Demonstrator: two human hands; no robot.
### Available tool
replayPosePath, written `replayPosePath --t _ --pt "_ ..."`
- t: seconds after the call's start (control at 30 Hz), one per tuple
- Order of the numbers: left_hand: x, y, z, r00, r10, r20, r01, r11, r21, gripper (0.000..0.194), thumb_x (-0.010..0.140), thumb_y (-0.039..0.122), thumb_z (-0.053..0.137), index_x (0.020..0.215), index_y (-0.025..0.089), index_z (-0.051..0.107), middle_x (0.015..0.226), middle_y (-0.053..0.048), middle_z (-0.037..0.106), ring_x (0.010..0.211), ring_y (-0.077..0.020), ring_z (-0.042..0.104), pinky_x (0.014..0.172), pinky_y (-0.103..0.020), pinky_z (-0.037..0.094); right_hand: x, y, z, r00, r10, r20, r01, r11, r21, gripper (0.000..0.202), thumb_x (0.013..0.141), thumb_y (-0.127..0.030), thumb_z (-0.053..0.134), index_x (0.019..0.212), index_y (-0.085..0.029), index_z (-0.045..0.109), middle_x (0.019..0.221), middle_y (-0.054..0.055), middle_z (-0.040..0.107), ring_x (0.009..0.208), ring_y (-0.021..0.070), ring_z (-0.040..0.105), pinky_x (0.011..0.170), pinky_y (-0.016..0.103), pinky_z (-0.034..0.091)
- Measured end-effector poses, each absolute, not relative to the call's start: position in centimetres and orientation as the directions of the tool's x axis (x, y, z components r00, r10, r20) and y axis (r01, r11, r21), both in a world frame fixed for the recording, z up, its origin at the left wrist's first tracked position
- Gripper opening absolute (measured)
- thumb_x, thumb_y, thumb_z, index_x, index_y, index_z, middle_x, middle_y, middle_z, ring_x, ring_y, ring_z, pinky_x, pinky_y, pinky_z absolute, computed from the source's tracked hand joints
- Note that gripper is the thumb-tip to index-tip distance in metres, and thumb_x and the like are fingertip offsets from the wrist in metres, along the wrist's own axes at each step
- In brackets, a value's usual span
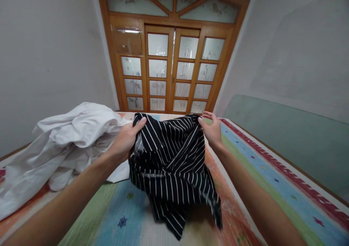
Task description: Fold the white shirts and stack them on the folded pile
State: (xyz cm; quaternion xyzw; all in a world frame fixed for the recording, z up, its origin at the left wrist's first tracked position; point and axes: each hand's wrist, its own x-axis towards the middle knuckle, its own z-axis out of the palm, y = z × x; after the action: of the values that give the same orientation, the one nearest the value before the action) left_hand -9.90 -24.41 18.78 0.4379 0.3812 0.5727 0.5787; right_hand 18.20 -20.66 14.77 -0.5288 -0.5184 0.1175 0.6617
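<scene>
A black garment with thin white stripes (174, 158) hangs between my two hands, bunched and folded, its kind hard to make out. My left hand (127, 138) grips its upper left edge, thumb on top. At the upper right corner my right hand (211, 127) pinches the cloth between thumb and fingers, the other fingers partly raised. Loose ends of the striped cloth dangle low, just above or against the bed cover. To the left of my left hand lies a heap of white cloth (79, 126).
A bed cover with colourful stripes and small star shapes (122, 222) spreads beneath. Along the right side stands a pale green panel (286, 126) against the wall. Wooden doors with frosted panes (171, 67) close off the far end.
</scene>
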Motion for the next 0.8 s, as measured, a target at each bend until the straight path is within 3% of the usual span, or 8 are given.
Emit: replayPosePath --t 0.07,0.13,0.27,0.4,0.5,0.6,0.73,0.8 --pt "-9.2 -24.6 18.5 0.007 0.999 0.053 -0.396 -0.046 0.917 0.014 0.084 0.026 0.061 0.083 0.012 0.063 0.067 -0.004 0.068 0.064 -0.0159 0.068 0.063 -0.025 0.058 16.1 -22.2 14.4 0.354 0.682 0.64 0.484 0.451 -0.75 0.035 0.075 -0.042 0.062 0.1 -0.018 0.057 0.097 0.007 0.062 0.063 0.0121 0.054 0.056 0.025 0.046" --pt "-8.6 -24.7 18.2 -0.047 0.998 0.051 -0.461 -0.067 0.885 0.012 0.085 0.023 0.06 0.083 0.012 0.063 0.068 -0.004 0.068 0.066 -0.0155 0.068 0.067 -0.026 0.058 13.8 -24.1 13.8 0.097 0.785 0.612 0.513 0.488 -0.707 0.03 0.082 -0.045 0.058 0.095 -0.019 0.058 0.085 0.004 0.062 0.064 0.0128 0.054 0.059 0.026 0.046" --pt "-8.4 -24.5 17.9 -0.065 0.995 0.079 -0.535 -0.102 0.839 0.011 0.087 0.021 0.057 0.084 0.012 0.062 0.072 -0.004 0.069 0.07 -0.0157 0.069 0.071 -0.028 0.058 10.3 -27.1 11.7 -0.496 0.79 0.36 0.614 0.613 -0.498 0.039 0.083 -0.056 0.057 0.095 -0.019 0.06 0.085 0.005 0.066 0.072 0.018 0.06 0.063 0.029 0.045" --pt "-9.3 -23.9 17.7 -0.145 0.986 0.079 -0.553 -0.147 0.82 0.012 0.089 0.019 0.054 0.081 0.012 0.061 0.073 -0.003 0.069 0.072 -0.0153 0.069 0.072 -0.028 0.058 9.6 -27.3 9.2 -0.659 0.735 0.158 0.717 0.678 -0.163 0.03 0.086 -0.046 0.057 0.1 -0.019 0.061 0.088 0.009 0.07 0.074 0.0239 0.064 0.058 0.03 0.041" --pt "-11.0 -23.1 18.0 -0.262 0.96 0.096 -0.546 -0.23 0.805 0.013 0.089 0.018 0.051 0.081 0.014 0.06 0.072 -0.002 0.068 0.073 -0.0144 0.069 0.071 -0.026 0.058 11.5 -25.6 8.2 -0.56 0.824 0.084 0.826 0.563 -0.026 0.01 0.088 -0.026 0.055 0.091 -0.021 0.064 0.079 0.008 0.07 0.071 0.023 0.065 0.057 0.029 0.038" --pt "-12.8 -22.3 18.3 -0.399 0.912 0.098 -0.5 -0.306 0.81 0.013 0.089 0.017 0.051 0.08 0.016 0.059 0.07 -0.001 0.067 0.072 -0.0142 0.068 0.068 -0.024 0.058 15.9 -23.0 8.3 -0.253 0.956 0.15 0.968 0.25 0.036 0.014 0.087 -0.019 0.053 0.088 -0.019 0.066 0.08 0.012 0.07 0.072 0.0236 0.064 0.06 0.029 0.039" --pt "-14.0 -22.2 17.9 -0.429 0.902 0.053 -0.454 -0.266 0.85 0.01 0.085 0.017 0.054 0.078 0.018 0.06 0.068 -0.001 0.066 0.069 -0.016 0.068 0.063 -0.025 0.057 23.0 -19.9 9.5 0.227 0.89 0.396 0.974 -0.209 -0.088 0.024 0.089 -0.019 0.045 0.095 -0.015 0.068 0.089 0.018 0.068 0.083 0.0284 0.062 0.069 0.035 0.043" --pt "-13.7 -22.4 17.1 -0.355 0.934 0.047 -0.441 -0.212 0.872 0.004 0.081 0.017 0.057 0.079 0.017 0.061 0.068 -0.002 0.066 0.066 -0.0162 0.067 0.06 -0.025 0.056 24.7 -19.4 9.9 0.307 0.797 0.52 0.952 -0.268 -0.151 0.025 0.087 -0.018 0.045 0.099 -0.014 0.068 0.101 0.02 0.065 0.095 0.0327 0.057 0.076 0.042 0.043"
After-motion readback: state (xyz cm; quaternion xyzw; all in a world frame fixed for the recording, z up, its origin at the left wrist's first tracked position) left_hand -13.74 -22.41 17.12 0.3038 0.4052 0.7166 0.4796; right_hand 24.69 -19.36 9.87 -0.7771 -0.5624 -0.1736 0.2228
